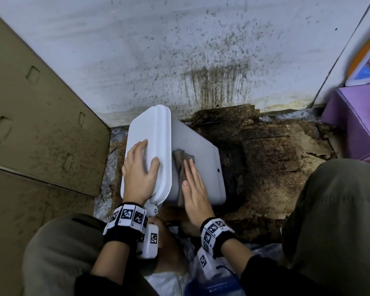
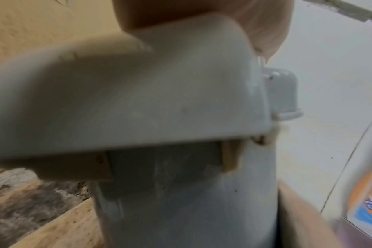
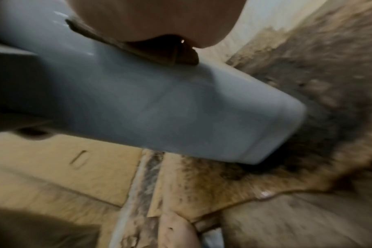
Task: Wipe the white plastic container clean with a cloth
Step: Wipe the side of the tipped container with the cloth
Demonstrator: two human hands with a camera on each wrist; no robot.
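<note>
Right fingers (image 1: 190, 167) flat on cloth (image 1: 181, 161), pressing it against white container (image 1: 203, 167).

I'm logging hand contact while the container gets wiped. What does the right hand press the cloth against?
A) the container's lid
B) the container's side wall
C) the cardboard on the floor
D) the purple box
B: the right hand lies flat on the cloth against the side wall of the white container, while the left hand rests on the lid.
</note>
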